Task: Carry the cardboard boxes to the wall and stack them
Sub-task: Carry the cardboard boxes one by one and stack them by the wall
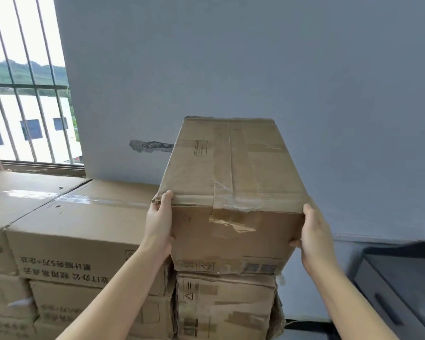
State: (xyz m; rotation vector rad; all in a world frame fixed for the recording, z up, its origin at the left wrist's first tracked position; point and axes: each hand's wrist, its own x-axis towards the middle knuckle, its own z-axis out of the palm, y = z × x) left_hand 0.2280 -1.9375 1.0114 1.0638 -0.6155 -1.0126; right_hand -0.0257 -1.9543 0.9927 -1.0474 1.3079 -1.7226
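Wall behind stacked boxes

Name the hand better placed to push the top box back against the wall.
Left, marginally. The left hand grips the top box with its thumb on the near top edge; the right hand lies along the side.

A storeroom: stacked cardboard boxes against a bare wall, beside a barred window.

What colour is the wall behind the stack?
Pale grey-blue wall, with one dark scuffed patch; seen in the head view.
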